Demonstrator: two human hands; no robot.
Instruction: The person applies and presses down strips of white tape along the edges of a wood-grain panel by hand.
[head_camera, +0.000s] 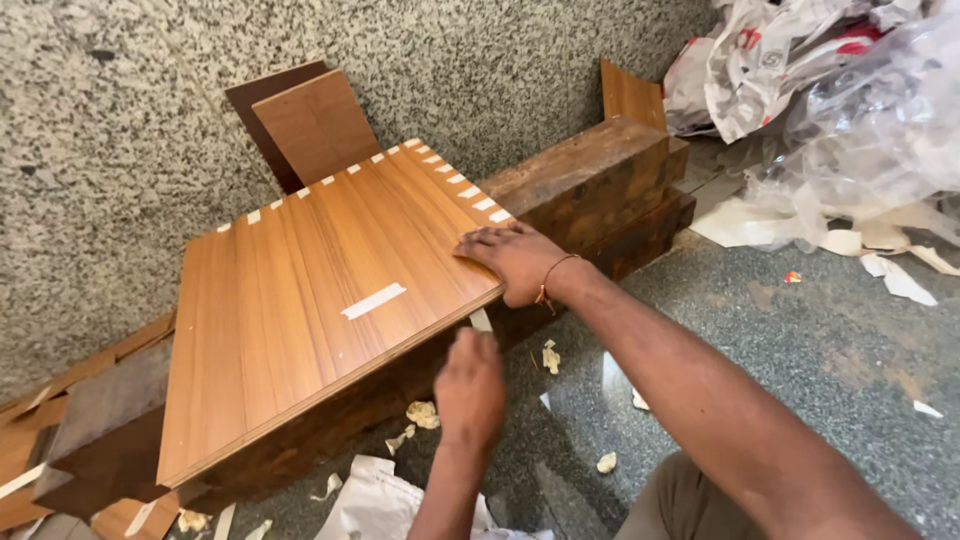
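Right hand (515, 262) lies flat on the laminate board (310, 290); left hand (470, 390) at the board's edge hides its grip, cannot tell.

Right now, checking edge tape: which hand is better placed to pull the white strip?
Left, probably: the left hand hovers just below the white strip; the right hand lies on the laminated board.

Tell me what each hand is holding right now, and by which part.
The right hand lies flat on the wooden panel, pressing near its right corner, not gripping. The left hand is below the panel's front edge; whether it grips anything cannot be told.
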